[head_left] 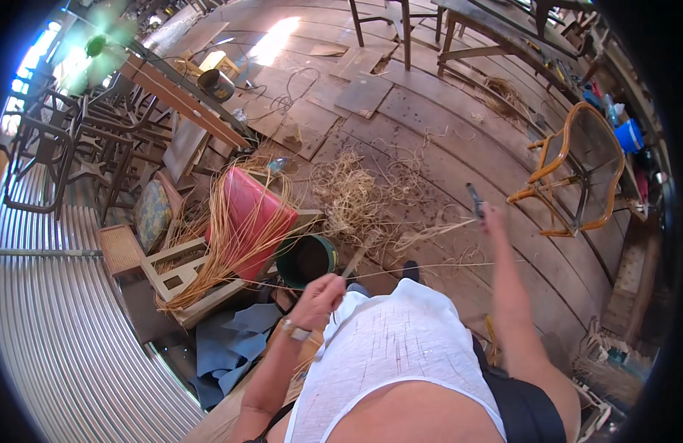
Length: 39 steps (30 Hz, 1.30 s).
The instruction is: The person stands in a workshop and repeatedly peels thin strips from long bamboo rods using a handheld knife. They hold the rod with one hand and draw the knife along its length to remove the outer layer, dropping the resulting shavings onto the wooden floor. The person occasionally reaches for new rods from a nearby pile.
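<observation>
My left hand (pixel 320 301), closed in front of my body, grips a thin rattan strand (pixel 422 265) that stretches out to the right across the floor. A short flat tan strip (pixel 354 262) stands up beside its fingers. Out to the right, my right hand (pixel 493 218) is closed on a dark hand tool (pixel 473 198), too blurred to name exactly. Pale strands (pixel 439 232) trail leftward from near that hand. Beyond my feet lies a tangled heap of rattan shavings (pixel 352 196). A dark green bucket (pixel 306 260) stands just past my left hand.
A red seat (pixel 253 214) draped with long rattan strands sits on a wooden frame (pixel 177 275) at left. Dark chair frames (pixel 42 159) are stacked beyond. A rattan chair (pixel 578 173) stands right. A workbench (pixel 496 33) and a fan (pixel 95 46) are farther off.
</observation>
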{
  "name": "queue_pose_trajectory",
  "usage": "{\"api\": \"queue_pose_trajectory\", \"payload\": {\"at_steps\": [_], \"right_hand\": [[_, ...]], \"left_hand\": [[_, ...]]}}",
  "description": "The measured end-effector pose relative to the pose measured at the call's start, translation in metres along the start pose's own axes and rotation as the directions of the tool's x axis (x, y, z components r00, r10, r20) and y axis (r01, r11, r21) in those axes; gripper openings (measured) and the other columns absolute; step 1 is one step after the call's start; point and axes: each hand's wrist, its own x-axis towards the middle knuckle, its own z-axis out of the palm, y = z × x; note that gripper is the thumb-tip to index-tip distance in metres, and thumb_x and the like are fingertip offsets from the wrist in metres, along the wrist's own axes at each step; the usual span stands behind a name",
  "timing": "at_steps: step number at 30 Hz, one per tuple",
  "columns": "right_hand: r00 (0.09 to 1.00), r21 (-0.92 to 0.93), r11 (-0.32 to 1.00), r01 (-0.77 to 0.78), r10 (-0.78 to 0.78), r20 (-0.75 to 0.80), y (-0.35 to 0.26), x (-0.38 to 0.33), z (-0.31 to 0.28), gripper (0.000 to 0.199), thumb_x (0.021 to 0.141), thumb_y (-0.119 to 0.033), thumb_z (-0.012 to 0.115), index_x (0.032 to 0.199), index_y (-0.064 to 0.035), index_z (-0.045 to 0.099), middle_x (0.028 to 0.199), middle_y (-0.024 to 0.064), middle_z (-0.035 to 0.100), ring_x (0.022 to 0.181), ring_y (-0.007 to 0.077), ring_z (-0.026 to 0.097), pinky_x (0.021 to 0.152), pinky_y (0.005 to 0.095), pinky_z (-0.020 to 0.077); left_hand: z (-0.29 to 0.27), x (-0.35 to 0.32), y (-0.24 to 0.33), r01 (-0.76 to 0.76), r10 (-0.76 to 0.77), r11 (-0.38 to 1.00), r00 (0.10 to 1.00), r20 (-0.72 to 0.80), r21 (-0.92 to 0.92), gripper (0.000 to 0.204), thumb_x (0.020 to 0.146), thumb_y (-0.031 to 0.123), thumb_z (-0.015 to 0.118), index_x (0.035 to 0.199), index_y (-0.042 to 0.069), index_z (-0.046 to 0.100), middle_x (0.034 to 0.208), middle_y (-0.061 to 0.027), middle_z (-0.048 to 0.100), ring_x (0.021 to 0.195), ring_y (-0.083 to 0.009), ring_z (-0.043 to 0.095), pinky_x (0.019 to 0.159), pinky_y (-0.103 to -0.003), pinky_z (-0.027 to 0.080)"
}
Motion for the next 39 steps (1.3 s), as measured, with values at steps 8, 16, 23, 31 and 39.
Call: {"api": "queue_pose_trajectory", "payload": {"at_steps": [8,16,23,31,39], "right_hand": [[0.905,-0.262,0.867,0.424,-0.413,0.097,0.017,0.009,-0.049,0.022,0.096,-0.028,0.049,0.093,-0.0067,0.051,0.065,0.0077,0.059,0.046,0.0154,0.057,0.039,0.0307,0.0422],[0.846,0.107,0.946,0.306,-0.321,0.425,-0.013,-0.107,0.024,0.013,0.099,-0.024,0.049,0.095,-0.0116,0.049,0.07,0.0009,0.055,0.05,0.0078,0.05,0.043,0.0245,0.0396],[0.692,0.276,0.949,0.153,-0.302,0.655,-0.032,-0.162,0.064,0.017,0.096,-0.025,0.056,0.093,-0.0094,0.053,0.067,-0.0029,0.051,0.053,0.0053,0.046,0.047,0.0226,0.0388],[0.778,0.273,0.947,0.168,-0.297,0.554,-0.034,-0.164,0.083,0.022,0.09,-0.023,0.066,0.09,-0.0061,0.053,0.068,-0.0014,0.052,0.053,0.0055,0.047,0.044,0.0231,0.0382],[0.824,0.183,0.977,0.11,-0.192,0.533,-0.013,-0.153,0.107,0.022,0.089,-0.025,0.066,0.085,-0.0034,0.062,0.065,0.0012,0.059,0.048,0.0089,0.053,0.042,0.0252,0.0396]], "left_hand": [[-0.041,0.077,0.012,-0.127,0.244,0.839,0.957,-0.157,0.529,0.021,0.091,0.019,0.06,0.107,0.009,0.069,0.093,-0.0092,0.066,0.08,-0.0117,0.063,0.066,-0.027,0.048],[0.038,0.161,0.036,-0.208,0.192,0.977,0.959,0.208,0.055,0.029,0.093,0.007,0.057,0.121,0.002,0.054,0.101,-0.0077,0.068,0.083,-0.0081,0.061,0.07,-0.02,0.048],[0.075,0.207,0.019,-0.194,0.141,0.953,0.964,0.227,0.232,0.031,0.088,0.006,0.063,0.117,0.002,0.051,0.09,-0.0077,0.069,0.078,-0.01,0.064,0.067,-0.022,0.051],[0.094,0.213,0.008,-0.167,0.019,0.899,0.938,0.346,0.404,0.011,0.084,0.005,0.068,0.094,0.002,0.066,0.086,-0.0027,0.068,0.079,-0.0081,0.062,0.07,-0.023,0.05],[0.099,0.194,-0.004,-0.353,0.241,0.648,0.936,0.258,0.675,0.021,0.088,0.013,0.061,0.105,0.004,0.067,0.087,-0.0091,0.069,0.081,-0.0183,0.065,0.072,-0.03,0.051]]}}
